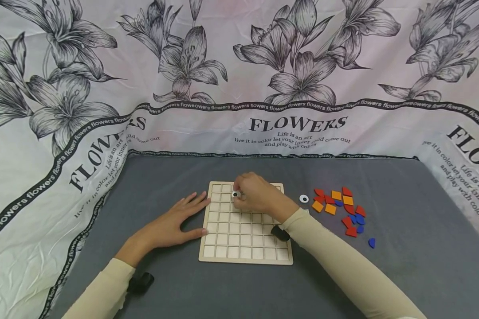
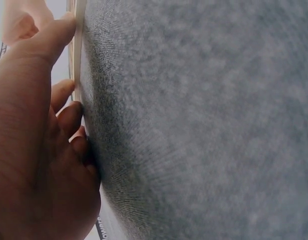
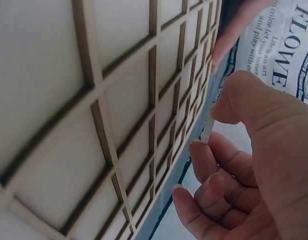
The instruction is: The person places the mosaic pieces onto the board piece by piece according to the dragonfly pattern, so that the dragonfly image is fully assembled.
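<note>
Wooden grid board flat on grey cloth. Right hand pinches 1 black-and-white eye disc over its far rows, left of centre. Left hand spread, fingertips touching board's left edge. 2nd eye disc right of board, near red, orange, blue pieces.

Two hands, one board

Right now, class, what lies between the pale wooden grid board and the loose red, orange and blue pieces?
The head view shows a white disc with a black spot; the cream right sleeve partly hides the stretch.
</note>
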`<state>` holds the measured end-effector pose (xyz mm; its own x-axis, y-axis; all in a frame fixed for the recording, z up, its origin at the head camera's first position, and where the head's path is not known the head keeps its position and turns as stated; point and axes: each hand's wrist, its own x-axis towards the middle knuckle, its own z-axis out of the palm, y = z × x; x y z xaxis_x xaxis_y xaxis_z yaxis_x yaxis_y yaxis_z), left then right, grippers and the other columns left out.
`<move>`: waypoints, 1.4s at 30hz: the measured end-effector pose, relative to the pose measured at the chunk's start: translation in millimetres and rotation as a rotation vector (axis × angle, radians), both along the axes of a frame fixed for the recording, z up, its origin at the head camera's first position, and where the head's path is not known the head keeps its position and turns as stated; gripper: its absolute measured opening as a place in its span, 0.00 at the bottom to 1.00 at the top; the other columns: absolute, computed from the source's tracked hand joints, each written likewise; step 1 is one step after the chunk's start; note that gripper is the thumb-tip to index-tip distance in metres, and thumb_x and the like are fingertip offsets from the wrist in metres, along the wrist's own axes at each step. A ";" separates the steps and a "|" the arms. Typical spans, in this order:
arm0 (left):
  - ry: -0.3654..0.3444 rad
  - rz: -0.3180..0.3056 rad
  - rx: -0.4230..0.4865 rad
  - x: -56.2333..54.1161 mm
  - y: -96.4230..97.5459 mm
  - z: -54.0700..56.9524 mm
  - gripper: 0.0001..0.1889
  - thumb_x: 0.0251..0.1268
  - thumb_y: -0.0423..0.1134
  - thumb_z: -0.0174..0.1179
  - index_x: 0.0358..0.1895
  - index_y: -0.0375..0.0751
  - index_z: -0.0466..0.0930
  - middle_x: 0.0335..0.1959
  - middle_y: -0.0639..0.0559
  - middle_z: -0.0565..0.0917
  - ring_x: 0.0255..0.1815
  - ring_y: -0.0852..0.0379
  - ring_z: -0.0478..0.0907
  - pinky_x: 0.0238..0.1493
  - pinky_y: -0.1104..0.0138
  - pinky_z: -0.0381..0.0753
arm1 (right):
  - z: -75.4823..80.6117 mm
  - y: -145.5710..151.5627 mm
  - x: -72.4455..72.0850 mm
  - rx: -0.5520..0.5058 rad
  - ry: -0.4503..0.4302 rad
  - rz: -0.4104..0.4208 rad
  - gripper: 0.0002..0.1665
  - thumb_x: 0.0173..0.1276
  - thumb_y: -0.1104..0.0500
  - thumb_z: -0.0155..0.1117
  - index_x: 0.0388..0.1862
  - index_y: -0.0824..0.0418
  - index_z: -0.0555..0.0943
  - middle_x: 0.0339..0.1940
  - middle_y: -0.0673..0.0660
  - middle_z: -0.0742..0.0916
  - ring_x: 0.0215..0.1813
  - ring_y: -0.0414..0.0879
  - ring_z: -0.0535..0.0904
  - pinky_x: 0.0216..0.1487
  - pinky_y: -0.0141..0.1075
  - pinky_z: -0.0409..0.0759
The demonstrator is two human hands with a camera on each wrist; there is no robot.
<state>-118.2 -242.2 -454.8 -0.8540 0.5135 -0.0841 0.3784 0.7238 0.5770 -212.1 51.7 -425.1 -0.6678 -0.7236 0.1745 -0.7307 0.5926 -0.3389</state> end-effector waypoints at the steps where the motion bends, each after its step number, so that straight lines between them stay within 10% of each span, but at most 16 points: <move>1: 0.002 -0.002 -0.001 -0.3 0.2 -0.4 0.46 0.72 0.69 0.61 0.87 0.63 0.53 0.88 0.58 0.48 0.89 0.46 0.39 0.82 0.38 0.45 | -1.0 -0.8 -0.1 0.009 0.002 -0.001 0.12 0.66 0.59 0.70 0.44 0.65 0.87 0.38 0.55 0.87 0.51 0.56 0.84 0.51 0.46 0.83; 42: 0.014 -0.011 0.005 0.9 0.8 0.9 0.45 0.73 0.66 0.62 0.87 0.60 0.53 0.88 0.57 0.48 0.89 0.46 0.40 0.83 0.42 0.42 | 2.0 -12.0 13.2 0.195 0.018 -0.104 0.11 0.74 0.57 0.72 0.47 0.63 0.87 0.47 0.58 0.86 0.51 0.55 0.82 0.51 0.45 0.83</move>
<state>-117.3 -241.3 -453.9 -0.8496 0.5229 -0.0692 0.3942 0.7167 0.5752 -198.9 39.7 -423.1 -0.7388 -0.6720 0.0510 -0.6670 0.7183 -0.1979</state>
